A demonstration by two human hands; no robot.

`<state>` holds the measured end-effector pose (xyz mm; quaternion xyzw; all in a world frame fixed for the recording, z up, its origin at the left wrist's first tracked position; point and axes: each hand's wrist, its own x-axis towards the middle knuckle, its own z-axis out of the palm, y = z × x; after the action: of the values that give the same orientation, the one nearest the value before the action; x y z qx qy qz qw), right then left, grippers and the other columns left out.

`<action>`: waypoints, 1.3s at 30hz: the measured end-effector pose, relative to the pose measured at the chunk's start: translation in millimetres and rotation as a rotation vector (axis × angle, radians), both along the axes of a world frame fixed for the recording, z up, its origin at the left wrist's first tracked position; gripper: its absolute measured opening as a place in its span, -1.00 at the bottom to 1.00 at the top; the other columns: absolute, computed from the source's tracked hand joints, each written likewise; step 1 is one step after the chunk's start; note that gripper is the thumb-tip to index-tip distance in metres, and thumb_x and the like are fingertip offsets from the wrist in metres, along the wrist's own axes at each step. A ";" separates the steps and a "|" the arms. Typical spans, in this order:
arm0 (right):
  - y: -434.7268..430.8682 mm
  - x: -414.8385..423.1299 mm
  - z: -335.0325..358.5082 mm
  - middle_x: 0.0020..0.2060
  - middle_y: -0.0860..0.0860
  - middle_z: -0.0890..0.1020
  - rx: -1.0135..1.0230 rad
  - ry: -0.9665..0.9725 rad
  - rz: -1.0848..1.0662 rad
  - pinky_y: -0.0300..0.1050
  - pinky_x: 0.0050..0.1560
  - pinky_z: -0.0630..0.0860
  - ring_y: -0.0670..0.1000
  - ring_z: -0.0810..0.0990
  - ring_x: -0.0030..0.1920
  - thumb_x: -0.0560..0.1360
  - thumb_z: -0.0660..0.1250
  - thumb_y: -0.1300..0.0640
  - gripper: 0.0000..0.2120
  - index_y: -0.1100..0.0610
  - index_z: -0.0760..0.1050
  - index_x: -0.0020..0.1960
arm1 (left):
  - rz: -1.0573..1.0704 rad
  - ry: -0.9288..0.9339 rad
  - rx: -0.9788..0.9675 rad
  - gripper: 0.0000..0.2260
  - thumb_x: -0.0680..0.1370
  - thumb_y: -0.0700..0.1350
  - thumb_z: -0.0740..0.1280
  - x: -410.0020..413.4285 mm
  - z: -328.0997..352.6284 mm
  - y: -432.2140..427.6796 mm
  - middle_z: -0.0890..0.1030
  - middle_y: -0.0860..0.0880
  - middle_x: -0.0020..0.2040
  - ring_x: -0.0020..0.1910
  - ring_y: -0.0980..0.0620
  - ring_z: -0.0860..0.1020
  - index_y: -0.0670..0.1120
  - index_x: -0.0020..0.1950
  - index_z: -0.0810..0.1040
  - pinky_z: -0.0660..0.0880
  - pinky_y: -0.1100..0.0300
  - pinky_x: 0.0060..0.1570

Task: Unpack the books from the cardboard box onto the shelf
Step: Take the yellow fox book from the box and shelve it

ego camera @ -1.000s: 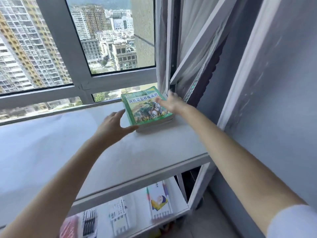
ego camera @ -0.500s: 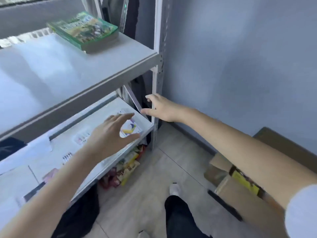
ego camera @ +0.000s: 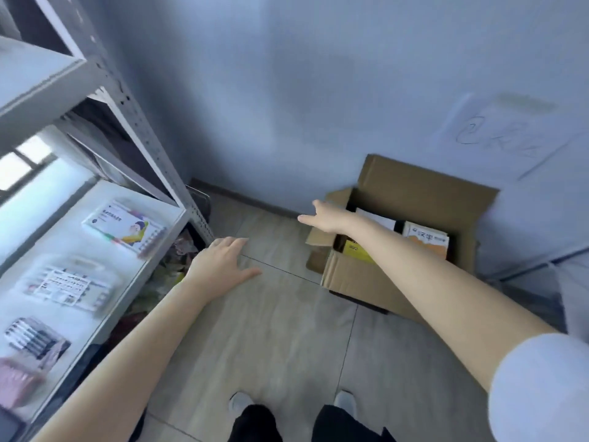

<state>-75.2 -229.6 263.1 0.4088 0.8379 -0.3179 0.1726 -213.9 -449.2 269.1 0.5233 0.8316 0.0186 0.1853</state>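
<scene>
An open cardboard box (ego camera: pixel 366 279) stands on the floor against the wall at the right. Inside it lie an orange-and-white book (ego camera: pixel 425 240), a yellow book (ego camera: pixel 355 250) and a white one (ego camera: pixel 377 220). My right hand (ego camera: pixel 328 218) reaches over the box's left flap with fingers spread, holding nothing. My left hand (ego camera: pixel 220 263) hovers open over the floor between the box and the grey metal shelf (ego camera: pixel 38 87) at the left. The green book on the top shelf is out of view.
The shelf's lower board (ego camera: pixel 149 266) carries a colourful packet (ego camera: pixel 124 228), a pack of pens (ego camera: pixel 32 339) and other stationery. Packets lie under the shelf. My two feet (ego camera: pixel 293 403) stand on the tiled floor at the bottom.
Both hands left the green book on the top shelf. The view swung down and right from the shelf to the box, and my right hand now reaches over the box.
</scene>
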 end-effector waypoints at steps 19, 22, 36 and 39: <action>225.2 213.2 -73.2 0.40 0.15 0.36 -0.171 -0.030 -0.337 -0.03 0.19 0.39 0.13 0.43 0.30 0.54 0.10 -0.25 -0.29 0.25 0.17 0.46 | -0.301 -0.066 -0.147 -0.36 0.47 0.28 0.26 150.5 -70.2 302.6 0.42 -0.01 0.39 0.37 -0.03 0.36 0.01 0.46 0.27 0.41 0.01 0.21; 259.6 203.5 -123.8 0.29 0.10 0.46 -0.205 -0.068 -0.386 -0.06 0.14 0.40 0.07 0.47 0.22 0.55 0.09 -0.24 -0.38 0.22 0.30 0.39 | -0.235 -0.101 -0.229 -0.43 0.51 0.23 0.24 141.9 -120.6 346.2 0.48 -0.06 0.31 0.28 -0.08 0.43 -0.05 0.41 0.30 0.47 0.02 0.05; 294.4 193.3 -391.3 0.36 0.20 0.36 -0.385 -0.016 -0.816 -0.09 0.09 0.34 0.15 0.42 0.25 0.57 0.10 -0.19 -0.36 0.28 0.20 0.43 | 0.020 -0.203 -0.682 -0.27 0.56 0.15 0.22 146.8 -380.9 424.5 0.37 -0.24 0.40 0.32 -0.25 0.42 -0.27 0.51 0.00 0.41 -0.06 0.21; 289.2 190.7 -421.5 0.15 0.19 0.46 -0.322 0.009 -0.907 -0.11 -0.01 0.34 0.14 0.47 0.15 0.57 0.11 -0.16 -0.41 0.32 0.30 0.34 | 0.165 -0.313 -0.648 -0.39 0.54 0.14 0.26 147.8 -410.5 420.5 0.45 -0.22 0.33 0.28 -0.23 0.45 -0.24 0.41 0.21 0.43 -0.04 0.18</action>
<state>115.5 59.6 -158.4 0.6996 0.5159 -0.4888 0.0739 -66.1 -28.7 -141.4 0.3593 0.7954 -0.1511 0.4641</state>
